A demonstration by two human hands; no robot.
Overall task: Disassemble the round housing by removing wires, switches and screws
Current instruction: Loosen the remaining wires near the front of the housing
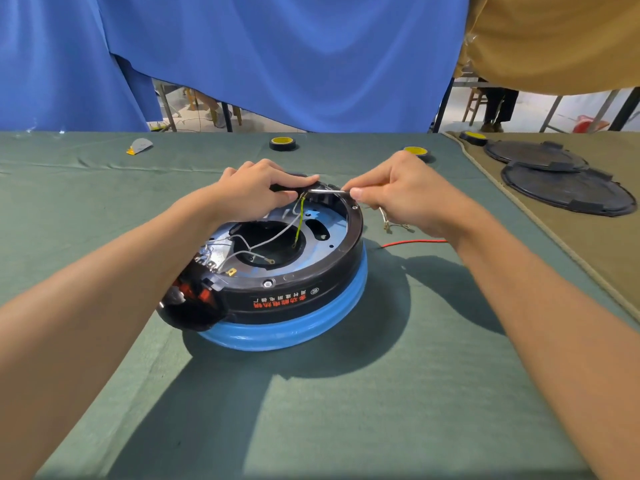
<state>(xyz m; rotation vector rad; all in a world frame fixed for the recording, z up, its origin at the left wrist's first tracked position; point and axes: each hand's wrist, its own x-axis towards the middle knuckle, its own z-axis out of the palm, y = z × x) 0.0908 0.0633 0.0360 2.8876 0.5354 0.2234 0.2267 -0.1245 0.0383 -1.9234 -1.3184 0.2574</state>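
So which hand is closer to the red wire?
Right. The right hand is just beyond the red wire, pinching the screwdriver; the left hand grips its handle over the far rim of the housing.

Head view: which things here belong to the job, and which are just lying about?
In use: round housing, wires, screwdriver, left hand, right hand.
Lying about: tape rolls, black lids, red wire, grey scrap.

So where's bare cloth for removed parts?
Widest: the green cloth in front of the round housing, between the forearms. Also left of it, short of the grey scrap. Crowded: the far rim, where left hand and right hand hold the screwdriver; right of it, red wire and loose leads; the tan cloth holds black lids.
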